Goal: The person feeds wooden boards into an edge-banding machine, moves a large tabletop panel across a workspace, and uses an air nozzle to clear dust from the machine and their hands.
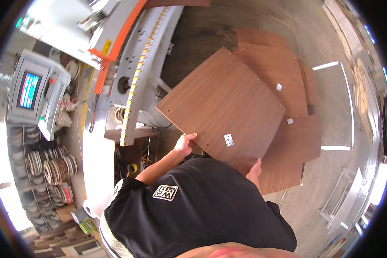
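Observation:
A large brown wood-grain panel (228, 103) is held out in front of my body, turned at an angle. Small drilled holes run near its edges, and a white label (228, 140) is stuck on its face. My left hand (185, 144) grips the near left edge, thumb on top and the fingers hidden below. On the near right edge, my right hand (254, 169) is closed, its fingers mostly out of sight under the board. Behind and right of the held panel lie several similar brown panels (290, 137), two with white labels.
On the left stands a long machine with an orange guard (116, 43) and a row of yellow-tipped rollers (138, 71). A control console (32, 92) with a lit screen is farther left, above rolls of edge banding (58, 170). A white line frame (351, 107) lies on the floor at right.

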Available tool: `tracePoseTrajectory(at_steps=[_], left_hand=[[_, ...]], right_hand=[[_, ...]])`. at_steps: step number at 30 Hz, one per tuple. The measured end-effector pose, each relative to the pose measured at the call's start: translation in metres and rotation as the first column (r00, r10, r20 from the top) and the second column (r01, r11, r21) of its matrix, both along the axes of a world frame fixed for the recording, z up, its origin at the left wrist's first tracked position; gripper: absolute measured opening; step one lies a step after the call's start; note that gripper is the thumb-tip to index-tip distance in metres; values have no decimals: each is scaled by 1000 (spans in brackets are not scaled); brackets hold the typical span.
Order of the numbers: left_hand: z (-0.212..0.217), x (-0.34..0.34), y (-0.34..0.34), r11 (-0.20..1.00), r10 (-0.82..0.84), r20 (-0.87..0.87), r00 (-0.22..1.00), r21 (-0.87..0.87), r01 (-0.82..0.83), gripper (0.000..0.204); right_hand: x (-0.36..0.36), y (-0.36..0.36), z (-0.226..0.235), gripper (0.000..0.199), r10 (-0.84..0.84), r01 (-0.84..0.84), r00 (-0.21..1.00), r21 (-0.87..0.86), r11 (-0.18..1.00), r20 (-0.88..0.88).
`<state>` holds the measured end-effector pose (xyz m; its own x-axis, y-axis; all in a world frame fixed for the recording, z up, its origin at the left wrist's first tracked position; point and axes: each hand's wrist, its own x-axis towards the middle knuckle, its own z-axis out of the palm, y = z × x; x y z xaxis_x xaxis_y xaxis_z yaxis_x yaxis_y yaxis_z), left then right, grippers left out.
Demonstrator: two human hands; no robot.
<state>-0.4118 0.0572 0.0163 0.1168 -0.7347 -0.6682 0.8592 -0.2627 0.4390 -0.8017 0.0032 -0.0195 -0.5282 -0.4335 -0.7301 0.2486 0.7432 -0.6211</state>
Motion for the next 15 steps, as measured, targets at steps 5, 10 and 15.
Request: tracePoseTrajectory(at_steps=[5, 10, 15], left_hand=[[13, 50, 92, 986, 113, -122, 986, -106, -126, 48], [-13, 92, 193, 973, 214, -197, 957, -43, -226, 55], [-18, 123, 270, 931, 356, -273, 894, 22, -364, 44]], right_hand=[[59, 11, 2, 66, 150, -151, 989, -156, 976, -15], [123, 30, -3, 59, 291, -299, 954, -243, 923, -72], [188, 59, -10, 55, 401, -426, 904, -230, 875, -147]])
